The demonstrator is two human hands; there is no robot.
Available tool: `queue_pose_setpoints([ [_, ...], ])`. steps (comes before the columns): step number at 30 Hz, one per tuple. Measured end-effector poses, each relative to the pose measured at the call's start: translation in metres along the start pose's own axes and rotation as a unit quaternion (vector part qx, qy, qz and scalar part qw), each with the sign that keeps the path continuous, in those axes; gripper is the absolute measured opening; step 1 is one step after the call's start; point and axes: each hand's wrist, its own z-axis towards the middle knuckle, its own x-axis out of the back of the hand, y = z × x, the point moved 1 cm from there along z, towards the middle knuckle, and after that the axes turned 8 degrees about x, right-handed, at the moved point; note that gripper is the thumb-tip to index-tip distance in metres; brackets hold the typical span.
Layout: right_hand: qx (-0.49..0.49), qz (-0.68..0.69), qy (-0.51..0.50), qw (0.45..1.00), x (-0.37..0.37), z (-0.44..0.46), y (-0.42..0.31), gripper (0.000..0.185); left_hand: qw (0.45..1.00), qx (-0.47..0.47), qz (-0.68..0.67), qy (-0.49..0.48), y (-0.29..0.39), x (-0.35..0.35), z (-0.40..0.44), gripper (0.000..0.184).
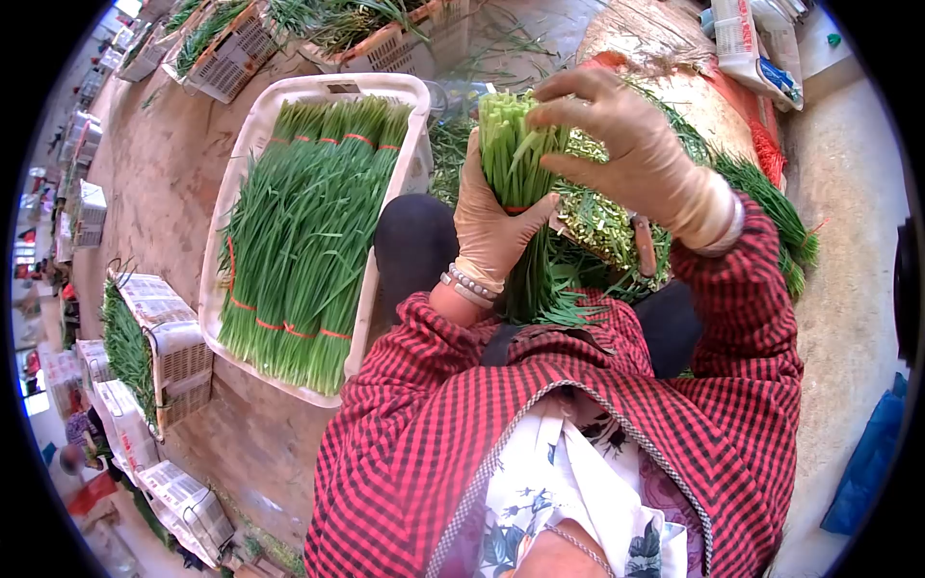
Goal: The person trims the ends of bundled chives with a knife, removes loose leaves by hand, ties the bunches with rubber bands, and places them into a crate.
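My gloved left hand (496,226) is wrapped round a bundle of green stalks (511,154), with a red band round it just above my grip. The pale cut ends point up and the dark leaves hang down towards my lap. My gloved right hand (631,144) is at the upper right of the bundle, fingers spread and curved near the stalk tips. A knife-like wooden handle (644,245) lies over the chopped stalk pieces (599,214) below my right hand. Left of me, a white crate (214,279) holds banded bundles of the same greens (308,226).
More crates of greens stand at the top left (224,67) and top centre (395,48). At the left are another crate (178,337) and several farther ones. Loose greens with red bands (771,207) lie at the right, near a red net (764,149). A blue bag (867,462) is lower right.
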Motion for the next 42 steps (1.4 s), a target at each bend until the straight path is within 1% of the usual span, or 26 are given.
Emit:
queue_pose_setpoints([
  [1, -0.01, 0.02, -0.002, 1.0, -0.01, -0.003, -0.002, 0.032, 1.0, 0.004, -0.02, -0.01, 0.0, 0.001, -0.001, 0.099],
  [5, -0.039, -0.005, 0.002, 0.999, -0.022, 0.0, -0.003, 0.02, 1.0, 0.007, -0.027, -0.012, 0.003, 0.001, -0.001, 0.092],
  [6, -0.01, -0.031, 0.021, 0.999, -0.022, 0.003, -0.001, 0.016, 1.0, 0.008, -0.009, -0.007, 0.004, 0.001, -0.001, 0.091],
  [9, -0.04, -0.025, 0.048, 0.998, -0.014, 0.007, 0.003, 0.013, 0.998, 0.028, -0.054, -0.004, 0.001, -0.001, -0.001, 0.101],
  [11, -0.059, -0.079, 0.154, 0.983, -0.007, 0.004, 0.024, 0.012, 0.997, 0.031, -0.065, -0.008, -0.002, -0.001, -0.001, 0.1],
  [12, -0.107, -0.048, 0.168, 0.979, 0.002, 0.0, 0.037, 0.012, 0.997, 0.034, -0.075, -0.011, -0.003, 0.0, -0.001, 0.099],
  [13, -0.202, 0.017, 0.17, 0.964, 0.009, -0.001, 0.041, 0.014, 0.997, 0.033, -0.074, -0.009, -0.003, 0.002, -0.001, 0.099],
  [15, -0.146, 0.091, 0.188, 0.967, 0.009, -0.001, 0.034, 0.017, 0.999, 0.027, -0.035, 0.001, -0.002, 0.006, 0.001, 0.099],
  [17, -0.011, 0.03, 0.094, 0.995, 0.003, 0.01, 0.009, 0.02, 0.998, 0.038, -0.059, -0.003, -0.001, 0.006, 0.002, 0.099],
  [18, 0.022, -0.053, 0.057, 0.997, -0.005, 0.01, 0.001, 0.023, 0.995, 0.049, -0.084, -0.006, -0.001, 0.005, 0.003, 0.098],
  [21, -0.001, -0.139, 0.039, 0.99, -0.022, 0.015, -0.013, 0.025, 0.998, 0.03, -0.055, 0.006, 0.0, 0.004, 0.001, 0.098],
  [26, 0.048, -0.168, 0.047, 0.984, -0.03, 0.021, -0.009, 0.021, 0.997, 0.03, -0.069, 0.001, 0.004, 0.004, 0.0, 0.092],
  [28, -0.049, -0.118, 0.096, 0.987, -0.025, 0.018, 0.004, 0.016, 0.994, 0.037, -0.103, -0.005, 0.009, 0.005, 0.002, 0.089],
  [29, -0.069, -0.101, 0.16, 0.98, -0.017, 0.016, 0.02, 0.016, 0.981, 0.083, -0.171, -0.031, 0.014, 0.008, 0.003, 0.082],
  [30, -0.089, -0.097, 0.177, 0.975, -0.008, 0.009, 0.048, 0.028, 0.961, 0.128, -0.237, -0.057, 0.017, 0.012, 0.003, 0.075],
  [31, -0.108, -0.092, 0.195, 0.97, -0.001, 0.003, 0.069, 0.04, 0.962, 0.126, -0.236, -0.052, 0.021, 0.019, 0.005, 0.075],
  [32, -0.1, -0.089, 0.197, 0.971, 0.0, 0.003, 0.068, 0.04, 0.947, 0.159, -0.274, -0.06, 0.024, 0.026, 0.009, 0.067],
  [33, -0.146, -0.055, 0.16, 0.975, -0.002, -0.001, 0.062, 0.059, 0.928, 0.192, -0.311, -0.066, 0.026, 0.033, 0.012, 0.06],
  [34, -0.191, -0.02, 0.12, 0.974, -0.007, -0.004, 0.051, 0.078, 0.924, 0.172, -0.33, -0.088, 0.022, 0.039, 0.012, 0.051],
  [35, -0.243, 0.156, 0.048, 0.956, -0.018, -0.005, 0.034, 0.102, 0.926, 0.167, -0.329, -0.081, 0.023, 0.043, 0.014, 0.051],
  [36, -0.274, 0.265, -0.027, 0.924, -0.032, -0.007, 0.016, 0.105, 0.891, 0.134, -0.422, -0.103, 0.026, 0.042, 0.016, 0.053],
  [37, -0.243, 0.334, -0.092, 0.906, -0.046, -0.012, -0.006, 0.106, 0.845, 0.097, -0.511, -0.124, 0.027, 0.041, 0.018, 0.059],
  [38, -0.245, 0.432, -0.109, 0.861, -0.066, -0.016, -0.023, 0.108, 0.854, 0.108, -0.503, -0.072, 0.024, 0.041, 0.021, 0.071],
  [39, -0.228, 0.386, -0.089, 0.889, -0.1, -0.035, -0.021, 0.11, 0.856, 0.104, -0.502, -0.063, 0.025, 0.043, 0.022, 0.071],
  [41, -0.299, 0.397, -0.096, 0.862, -0.094, -0.021, -0.029, 0.107, 0.842, 0.133, -0.523, -0.003, 0.027, 0.048, 0.021, 0.072],
  [42, -0.297, 0.402, -0.098, 0.861, -0.091, -0.014, -0.033, 0.107, 0.817, 0.109, -0.563, -0.06, 0.023, 0.054, 0.017, 0.068],
])
